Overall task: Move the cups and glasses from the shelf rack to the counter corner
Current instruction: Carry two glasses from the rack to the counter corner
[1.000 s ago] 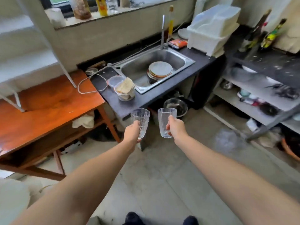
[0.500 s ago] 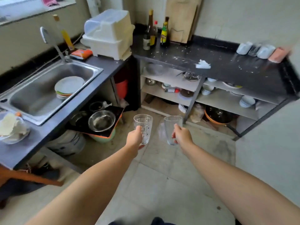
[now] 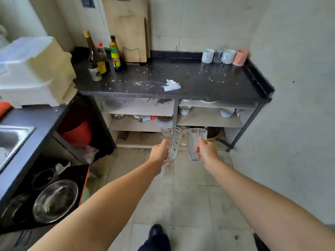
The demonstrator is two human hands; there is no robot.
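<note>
I see clear glass in both hands: the left glass (image 3: 171, 142) has a dimpled pattern, the right glass (image 3: 195, 142) is smooth. The dark surface (image 3: 199, 82) looks glossy and speckled. A crumpled paper tissue (image 3: 171, 85) lies there; a pale wooden board (image 3: 126, 29) looks matt.

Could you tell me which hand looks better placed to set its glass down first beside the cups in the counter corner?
Probably the right hand: its smooth glass is on the side nearer the corner cups.

Clear embossed glass (image 3: 171, 142), clear ribbed glass (image 3: 194, 142), black speckled counter (image 3: 199, 82), pink cup (image 3: 240, 57).
</note>
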